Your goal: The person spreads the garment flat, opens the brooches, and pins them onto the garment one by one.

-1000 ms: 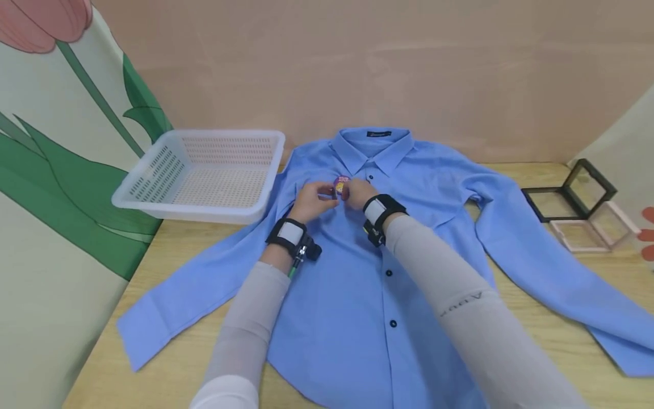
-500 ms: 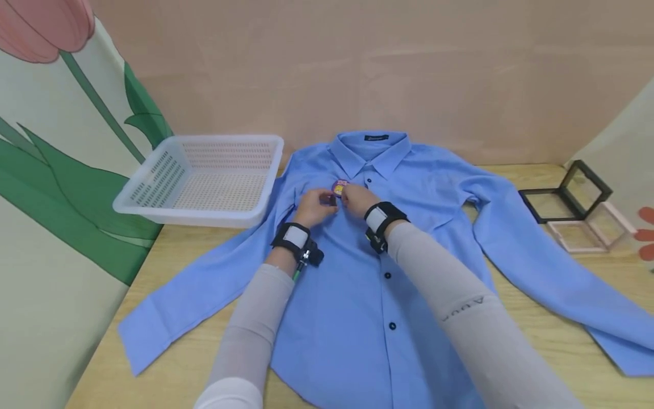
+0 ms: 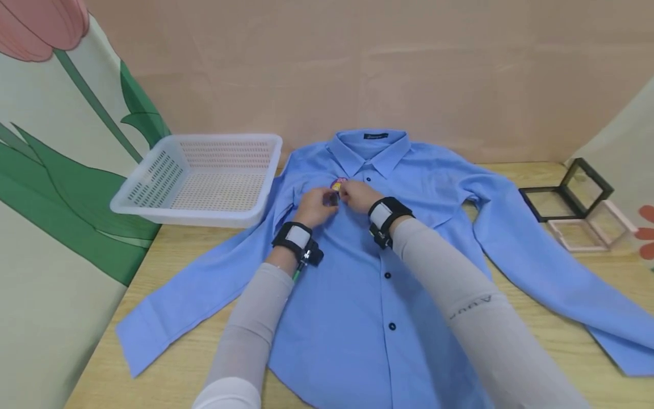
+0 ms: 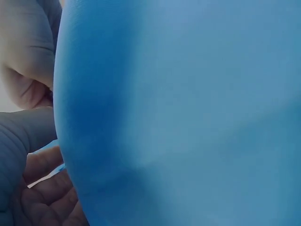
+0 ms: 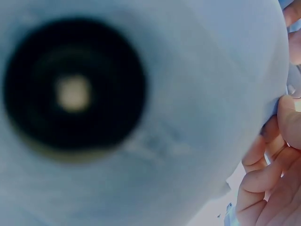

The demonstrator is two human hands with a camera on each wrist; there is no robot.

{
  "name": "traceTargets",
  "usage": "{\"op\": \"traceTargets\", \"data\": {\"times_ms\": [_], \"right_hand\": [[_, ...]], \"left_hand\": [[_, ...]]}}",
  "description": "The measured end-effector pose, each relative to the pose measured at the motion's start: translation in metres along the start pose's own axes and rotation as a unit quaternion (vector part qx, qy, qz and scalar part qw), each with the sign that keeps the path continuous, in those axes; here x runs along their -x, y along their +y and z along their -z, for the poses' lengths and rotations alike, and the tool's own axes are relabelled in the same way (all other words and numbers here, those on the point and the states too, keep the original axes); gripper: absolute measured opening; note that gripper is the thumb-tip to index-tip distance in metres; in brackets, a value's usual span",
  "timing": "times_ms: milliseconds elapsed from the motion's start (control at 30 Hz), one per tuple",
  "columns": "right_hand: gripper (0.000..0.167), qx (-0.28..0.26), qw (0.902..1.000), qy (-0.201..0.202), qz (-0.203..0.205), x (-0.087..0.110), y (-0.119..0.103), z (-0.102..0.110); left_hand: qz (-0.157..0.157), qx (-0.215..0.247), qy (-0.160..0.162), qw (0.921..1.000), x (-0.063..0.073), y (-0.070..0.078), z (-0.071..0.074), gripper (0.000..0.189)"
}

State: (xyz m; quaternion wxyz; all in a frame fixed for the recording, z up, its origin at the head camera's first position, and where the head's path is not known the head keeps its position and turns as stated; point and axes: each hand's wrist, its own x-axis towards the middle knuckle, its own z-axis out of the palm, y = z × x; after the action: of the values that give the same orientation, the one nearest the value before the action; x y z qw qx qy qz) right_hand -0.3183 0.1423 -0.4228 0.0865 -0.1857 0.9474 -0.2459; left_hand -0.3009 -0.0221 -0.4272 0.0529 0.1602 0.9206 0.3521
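Observation:
A blue button-up shirt lies spread on the table. On its chest, left of the button row, sits a small round purple-and-yellow badge, partly covered by fingers. My right hand pinches the badge at its lower right edge with curled fingers. Just below and left of the badge, my left hand has thumb and fingers curled on the shirt cloth. Shirt cloth fills most of the left wrist view, with fingers at its left edge. A blurred black button dominates the right wrist view.
A white perforated basket stands at the back left, by the shirt's sleeve. At the right lie a black frame and a pale pink frame, both hinged open. A beige backdrop closes off the back.
Both hands stay at the badge. The right fingers have shifted slightly down along its edge, and the left hand has drawn slightly lower. The shirt remains in place.

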Motion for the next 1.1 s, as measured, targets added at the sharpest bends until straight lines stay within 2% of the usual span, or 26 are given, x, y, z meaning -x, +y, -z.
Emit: {"op": "traceTargets", "data": {"times_ms": [333,600,767,1100], "right_hand": [[0.018,-0.018,0.9990,-0.013,0.040,-0.011,0.008,0.002],[0.016,-0.039,0.9983,-0.033,0.027,-0.020,0.016,0.002],[0.014,-0.065,0.9970,-0.039,0.013,-0.020,0.016,0.001],[0.012,-0.088,0.9948,-0.036,0.035,-0.018,0.016,0.001]], "left_hand": [[-0.001,0.022,-0.034,0.9992,0.002,-0.003,0.002,0.051],[-0.017,0.038,-0.045,0.9981,0.001,-0.004,0.006,0.050],[-0.009,0.050,-0.045,0.9977,0.002,-0.008,0.006,0.050],[-0.001,0.054,-0.048,0.9974,-0.001,-0.012,0.005,0.050]]}}
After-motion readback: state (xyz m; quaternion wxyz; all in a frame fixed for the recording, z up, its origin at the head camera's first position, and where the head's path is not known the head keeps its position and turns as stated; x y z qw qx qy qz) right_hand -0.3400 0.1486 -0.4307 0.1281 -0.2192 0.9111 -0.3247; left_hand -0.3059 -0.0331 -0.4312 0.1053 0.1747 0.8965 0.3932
